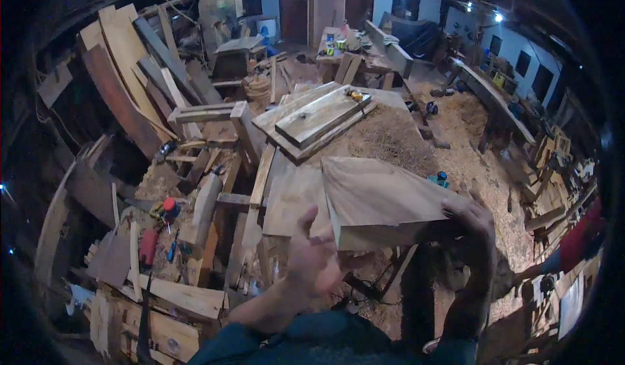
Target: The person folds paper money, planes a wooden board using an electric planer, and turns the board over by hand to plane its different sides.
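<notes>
A thick wooden board [384, 192] with pale, streaked grain is in front of me, its near edge in shadow. At its right end, my right hand [472, 222] is closed, with the fingers bent over the top corner. Beside the near left corner is my left hand [316, 257], thumb up and fingers apart; whether a finger touches the underside I cannot tell. Under and left of this board lies another flat wooden panel [293, 199].
Stacked planks [322, 121] with a yellow tool [355, 96] lie on the sawdust-covered bench. Planks [120, 52] lean at the left. A red-topped tool [170, 207] sits among scraps. Sawdust [456, 114] covers the floor; another person's red-sleeved arm [576, 248] shows at right.
</notes>
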### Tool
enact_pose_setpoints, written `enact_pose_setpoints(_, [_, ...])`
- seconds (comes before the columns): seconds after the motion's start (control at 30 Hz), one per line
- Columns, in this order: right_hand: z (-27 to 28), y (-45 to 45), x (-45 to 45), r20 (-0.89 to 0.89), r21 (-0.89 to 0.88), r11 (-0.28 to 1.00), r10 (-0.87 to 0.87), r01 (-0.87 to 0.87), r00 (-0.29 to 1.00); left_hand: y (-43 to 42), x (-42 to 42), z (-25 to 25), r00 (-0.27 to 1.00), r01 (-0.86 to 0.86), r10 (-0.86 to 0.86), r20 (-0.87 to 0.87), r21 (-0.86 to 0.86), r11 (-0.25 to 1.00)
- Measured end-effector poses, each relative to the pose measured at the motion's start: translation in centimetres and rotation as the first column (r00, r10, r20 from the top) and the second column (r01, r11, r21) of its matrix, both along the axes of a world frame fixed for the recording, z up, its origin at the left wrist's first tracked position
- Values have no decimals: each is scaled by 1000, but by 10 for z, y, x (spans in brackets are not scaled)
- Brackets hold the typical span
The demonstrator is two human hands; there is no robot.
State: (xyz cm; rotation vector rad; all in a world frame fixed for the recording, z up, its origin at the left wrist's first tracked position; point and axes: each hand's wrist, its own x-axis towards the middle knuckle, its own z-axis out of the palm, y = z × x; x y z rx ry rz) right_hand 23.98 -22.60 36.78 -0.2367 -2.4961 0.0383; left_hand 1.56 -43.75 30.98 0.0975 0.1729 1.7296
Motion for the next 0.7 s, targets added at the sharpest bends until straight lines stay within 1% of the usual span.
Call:
enact_pose_setpoints(0.03, [-2, -2, 0, -44, 2, 999, -43, 43, 998, -1, -1, 2, 999, -31, 30, -18, -54, 998])
enact_pose_setpoints(0.1, [-5, -2, -1, -134, 66, 994, -78, 88, 988, -2, -2, 6, 994, -106, 99, -49, -167, 980])
enact_pose_setpoints(0.13, [-6, -2, -1, -177, 94, 989, -94, 112, 980, -1, -3, 7, 991, -128, 118, -64, -194, 973])
enact_pose_setpoints(0.17, [-8, -5, -3, -213, 78, 991, -91, 110, 973, -1, -2, 6, 988, -149, 137, -71, -214, 965])
enact_pose_setpoints(0.27, [-10, -10, -4, -268, 50, 993, -89, 106, 959, -1, -8, -8, 995, -64, 60, -76, -49, 997])
enact_pose_setpoints(0.33, [-7, -10, -3, -237, 67, 992, -92, 111, 967, -2, -8, -8, 995, -53, 51, -83, -28, 998])
enact_pose_setpoints(0.4, [-9, -10, -2, -200, 90, 988, -102, 122, 974, -2, 4, 15, 992, -98, 90, -93, -85, 992])
enact_pose_setpoints(0.43, [-12, -11, -1, -179, 104, 986, -110, 130, 978, -1, 5, 11, 983, -127, 110, -145, -112, 986])
enact_pose_setpoints(0.5, [-33, -17, -3, 82, 113, 986, -133, 124, 988, 3, 9, -2, 959, -181, 139, -246, -157, 971])
enact_pose_setpoints(0.57, [-39, -32, -4, 226, 75, 990, -131, 117, 965, 4, 21, -3, 913, -297, 178, -366, -300, 906])
enact_pose_setpoints(0.6, [-34, -49, -9, 246, 28, 994, -113, 110, 963, 4, 28, -3, 886, -353, 182, -426, -365, 862])
enact_pose_setpoints(0.63, [-32, -62, -11, 268, -19, 995, -93, 101, 959, 6, 37, -5, 873, -343, 154, -463, -357, 869])
enact_pose_setpoints(0.7, [-40, -73, -12, 193, -137, 987, -51, 78, 980, 12, 59, -10, 842, -324, 103, -530, -344, 881])
